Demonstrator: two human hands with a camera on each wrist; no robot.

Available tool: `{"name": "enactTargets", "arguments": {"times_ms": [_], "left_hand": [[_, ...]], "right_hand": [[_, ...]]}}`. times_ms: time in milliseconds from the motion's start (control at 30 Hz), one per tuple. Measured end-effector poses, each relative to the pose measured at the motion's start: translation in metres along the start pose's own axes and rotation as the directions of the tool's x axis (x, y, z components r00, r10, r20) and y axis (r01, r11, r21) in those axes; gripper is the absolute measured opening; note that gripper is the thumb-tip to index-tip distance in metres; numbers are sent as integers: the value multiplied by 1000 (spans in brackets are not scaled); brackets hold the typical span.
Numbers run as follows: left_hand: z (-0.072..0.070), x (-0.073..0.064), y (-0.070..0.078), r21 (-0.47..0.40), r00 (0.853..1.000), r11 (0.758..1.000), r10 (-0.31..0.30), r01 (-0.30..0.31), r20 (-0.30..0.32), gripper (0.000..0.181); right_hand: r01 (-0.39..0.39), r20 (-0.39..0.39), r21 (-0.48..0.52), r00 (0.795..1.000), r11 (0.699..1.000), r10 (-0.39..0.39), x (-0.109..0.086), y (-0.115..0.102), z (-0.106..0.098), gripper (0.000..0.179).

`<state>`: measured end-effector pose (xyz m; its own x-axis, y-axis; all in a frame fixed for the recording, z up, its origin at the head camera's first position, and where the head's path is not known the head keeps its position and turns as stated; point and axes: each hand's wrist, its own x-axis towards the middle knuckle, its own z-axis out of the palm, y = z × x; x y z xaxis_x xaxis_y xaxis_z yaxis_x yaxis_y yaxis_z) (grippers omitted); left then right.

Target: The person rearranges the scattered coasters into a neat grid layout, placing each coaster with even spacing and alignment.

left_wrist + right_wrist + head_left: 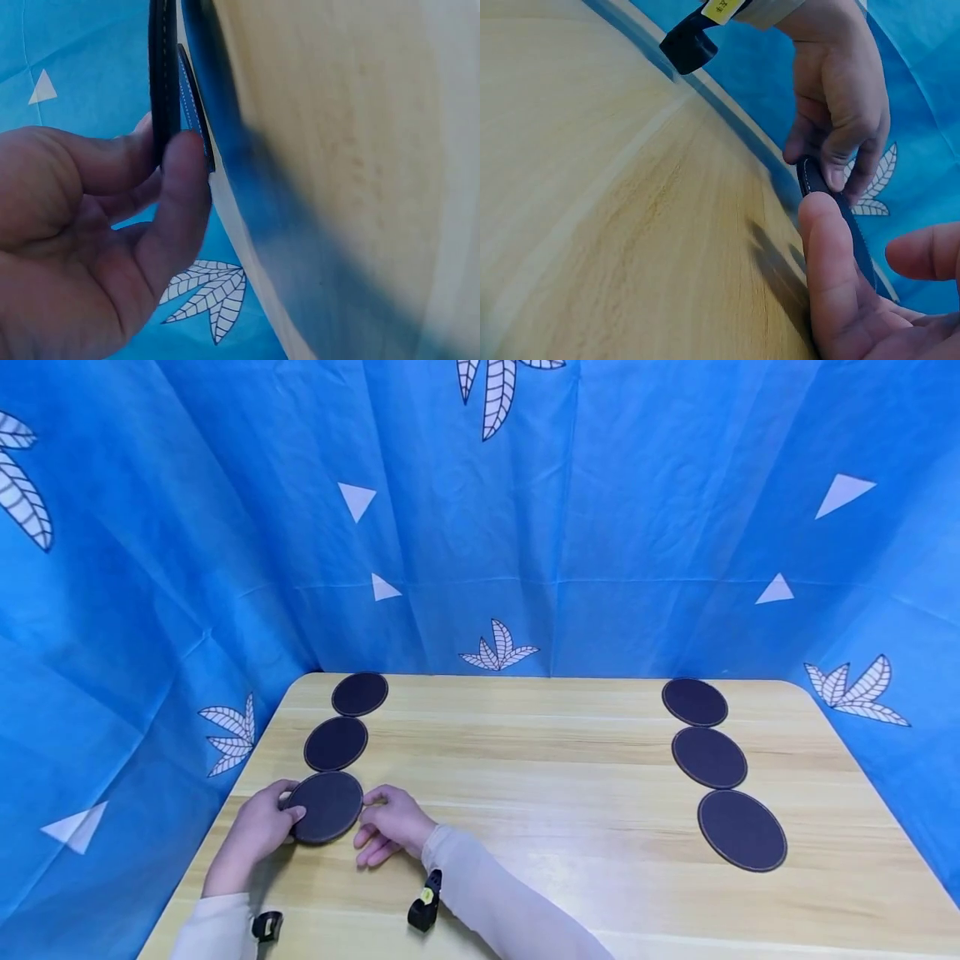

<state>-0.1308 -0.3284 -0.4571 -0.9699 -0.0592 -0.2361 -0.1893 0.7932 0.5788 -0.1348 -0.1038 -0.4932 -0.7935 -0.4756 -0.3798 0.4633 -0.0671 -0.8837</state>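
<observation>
My left hand [258, 827] pinches the left side of a round black coaster [327, 807], thumb on top and fingers beneath. Edge-on in the left wrist view, the stitched coaster [163, 75] looks more than one layer thick. It is raised off the wood, its shadow falling below. At its right rim is my right hand [393, 827], the fingers loosely bent and one fingertip right by the edge. In the right wrist view that finger [829, 232] overlaps the coaster, while the thumb [926, 251] stands apart. Behind the held coaster lie a middle coaster [336, 744] and a far coaster [360, 694].
On the right side of the wooden table [525, 777], three more black coasters run in a slanting line: far [694, 702], middle [709, 757] and near [742, 830]. A blue patterned curtain [480, 527] hangs along the back and sides. Each wrist wears a black strap.
</observation>
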Motion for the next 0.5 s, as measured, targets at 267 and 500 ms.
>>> {"name": "enactTargets", "arguments": {"times_ms": [267, 500], "left_hand": [[-3, -5, 1, -128, 998, 991, 17, -25, -62, 40], [0, -9, 4, -179, 998, 983, 35, -43, -47, 38]], "right_hand": [[18, 5, -2, 1000, 1000, -18, 1, 0, 0, 43], [56, -3, -31, 998, 998, -56, 1, 6, 2, 49]]}}
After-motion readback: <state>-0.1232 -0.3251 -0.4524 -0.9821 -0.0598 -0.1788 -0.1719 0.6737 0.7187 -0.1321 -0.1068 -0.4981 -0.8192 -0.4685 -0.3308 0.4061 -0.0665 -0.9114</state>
